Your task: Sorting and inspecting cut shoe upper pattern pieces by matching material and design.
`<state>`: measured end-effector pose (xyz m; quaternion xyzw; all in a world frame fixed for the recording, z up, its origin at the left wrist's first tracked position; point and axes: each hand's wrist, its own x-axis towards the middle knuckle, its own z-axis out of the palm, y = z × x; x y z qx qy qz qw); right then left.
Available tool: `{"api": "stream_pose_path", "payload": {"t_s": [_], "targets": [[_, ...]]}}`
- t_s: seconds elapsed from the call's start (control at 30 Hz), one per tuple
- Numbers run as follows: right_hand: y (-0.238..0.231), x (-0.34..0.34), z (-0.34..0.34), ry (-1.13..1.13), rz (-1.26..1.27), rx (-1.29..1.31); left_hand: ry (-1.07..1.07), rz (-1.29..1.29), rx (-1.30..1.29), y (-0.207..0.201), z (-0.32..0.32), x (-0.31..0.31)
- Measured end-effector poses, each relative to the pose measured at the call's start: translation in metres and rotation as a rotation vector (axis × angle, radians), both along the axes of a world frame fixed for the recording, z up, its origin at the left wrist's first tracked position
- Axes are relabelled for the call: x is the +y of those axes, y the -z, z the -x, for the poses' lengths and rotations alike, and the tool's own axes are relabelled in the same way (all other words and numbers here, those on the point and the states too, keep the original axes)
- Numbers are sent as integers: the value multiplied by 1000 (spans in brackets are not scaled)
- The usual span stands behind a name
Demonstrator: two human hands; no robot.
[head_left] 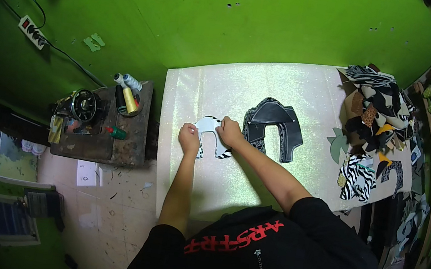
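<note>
In front of me is a U-shaped, zebra-print shoe upper piece (208, 125) with a white inner area across its curved top. My left hand (188, 138) pinches its left edge with the fingers closed. On the opposite side, my right hand (230, 132) grips the right edge near the top, thumb and fingers pressed together. Both legs of the piece point toward me. Just right of my right hand lies a stack of black U-shaped shoe upper pieces (275, 114), patterned along some edges. Part of that stack is hidden behind my right hand and forearm.
The pieces rest on a shimmering pale tabletop (200, 87). Leather and fabric scraps (379, 112) pile up at its right end, above zebra-print pieces (358, 178). A sewing machine table (95, 144) stands left, holding thread cones (129, 99) and a green bottle (117, 133).
</note>
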<state>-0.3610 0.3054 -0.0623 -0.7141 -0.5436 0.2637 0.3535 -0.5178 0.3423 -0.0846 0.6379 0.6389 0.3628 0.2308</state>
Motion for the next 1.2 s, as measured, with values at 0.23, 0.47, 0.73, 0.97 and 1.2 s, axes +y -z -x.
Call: {"api": "stream_pose_path", "payload": {"t_s": [0.23,0.47,0.73,0.97,1.2], "targets": [[-41,-71,-40,-63,-174,471,-27,155,84,-9,-2,-11],[-58,-144,-146,377,-432,542,-84,366,159,-73,-69,-43],[-92,-198,-225,463,-561,524,172,113,40,-116,-182,-106],[-139,-225,-316,475,-624,182,351,28,-30,-126,-285,-148],[-167,-219,-440,480,-518,-414,612,-110,-79,-143,-393,-199]]}}
